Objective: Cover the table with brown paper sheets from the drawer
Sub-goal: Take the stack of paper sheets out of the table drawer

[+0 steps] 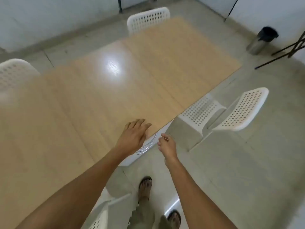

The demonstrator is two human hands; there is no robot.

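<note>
Over the table (99, 100) edge, left hand (132, 138) lies flat, fingers apart; right hand (167, 146) hovers, fingers loosely curled.

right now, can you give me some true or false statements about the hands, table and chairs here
1. The left hand lies over the table edge. True.
2. The right hand holds a brown paper sheet. False: it is empty, fingers loosely curled.
3. Brown paper already covers the table. False: bare wood shows.
4. A white chair stands at the table's right side. True.
5. The bin sits on the table. False: it is on the floor.
</note>
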